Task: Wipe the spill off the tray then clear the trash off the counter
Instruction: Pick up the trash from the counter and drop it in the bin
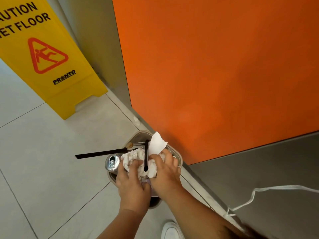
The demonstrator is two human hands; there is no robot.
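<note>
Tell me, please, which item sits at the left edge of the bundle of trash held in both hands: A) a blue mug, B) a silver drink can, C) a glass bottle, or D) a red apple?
B: a silver drink can, its opened top facing the camera, lies against the left hand beside the crumpled napkins.

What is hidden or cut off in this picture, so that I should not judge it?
Head view:
Beige tray: mostly under the crumpled white paper towels, left hand and right hand.
Silver drink can: body behind the left hand.
Yellow wet-floor sign: cut by left and top edges.
White shoe: cut by the bottom edge.
</note>
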